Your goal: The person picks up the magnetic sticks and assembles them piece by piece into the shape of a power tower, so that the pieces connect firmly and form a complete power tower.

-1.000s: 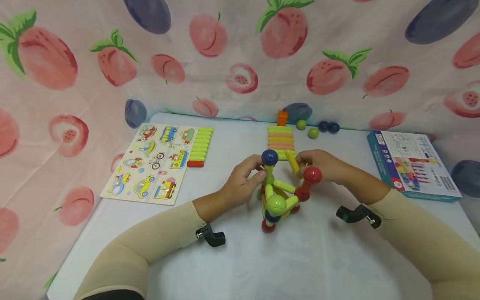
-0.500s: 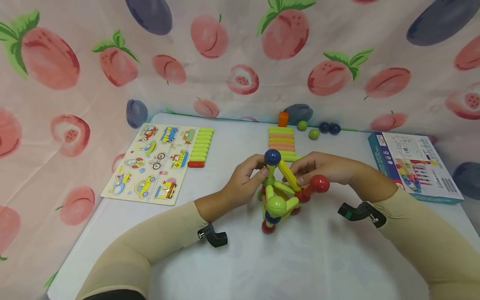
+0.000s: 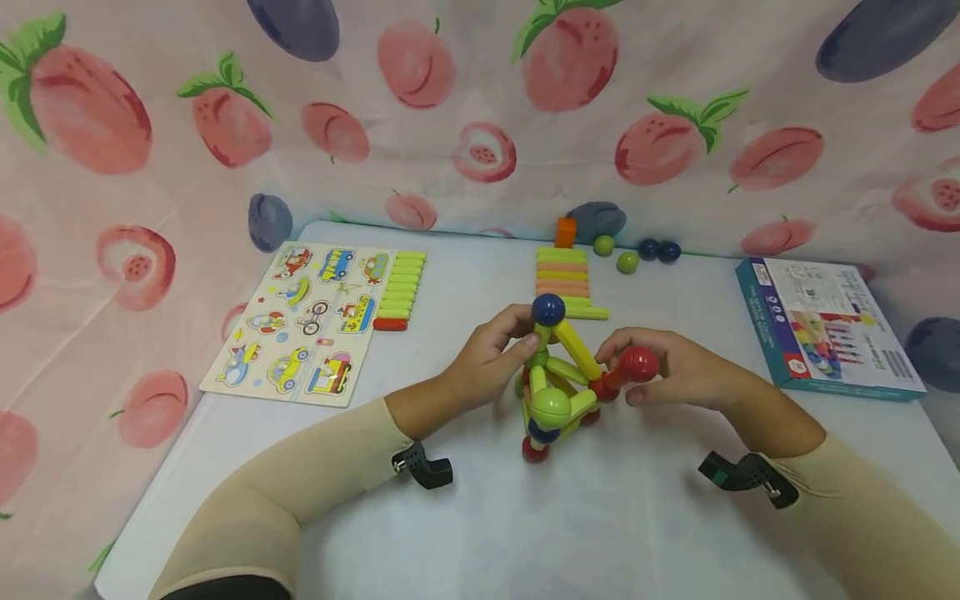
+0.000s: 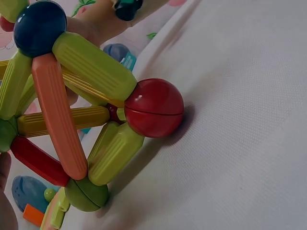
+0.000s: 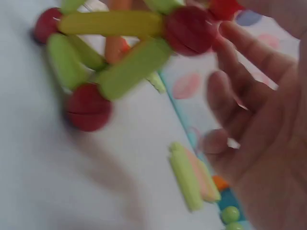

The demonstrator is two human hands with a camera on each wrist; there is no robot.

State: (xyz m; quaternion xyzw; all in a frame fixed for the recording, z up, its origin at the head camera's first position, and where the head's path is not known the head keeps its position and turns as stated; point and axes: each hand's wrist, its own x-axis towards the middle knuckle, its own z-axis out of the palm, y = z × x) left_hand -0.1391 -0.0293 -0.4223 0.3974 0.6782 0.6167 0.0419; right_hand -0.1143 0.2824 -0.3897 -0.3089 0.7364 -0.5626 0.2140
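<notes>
A magnetic stick-and-ball structure (image 3: pixel 581 406) of green and yellow sticks with red, green and blue balls stands at mid table. My left hand (image 3: pixel 491 358) pinches its upright green stick just below the blue ball (image 3: pixel 549 309). A yellow stick (image 3: pixel 577 348) slants from that blue ball down to the red joint ball. My right hand (image 3: pixel 671 367) is around the short red arm and its red end ball (image 3: pixel 639 364), with fingers loosely bent and apart. In the right wrist view a fingertip lies close to the red joint ball (image 5: pixel 191 30); contact is unclear.
Behind the structure lies a row of coloured sticks (image 3: pixel 562 273), with an orange block (image 3: pixel 566 232), green balls (image 3: pixel 627 262) and dark blue balls (image 3: pixel 659 250). A picture puzzle board (image 3: pixel 300 325) and green sticks (image 3: pixel 403 283) are left; a box (image 3: pixel 832 329) is right.
My right hand has brought the yellow stick onto the structure between the blue ball and the red joint, let it go, and drawn back right. My left hand has kept its hold.
</notes>
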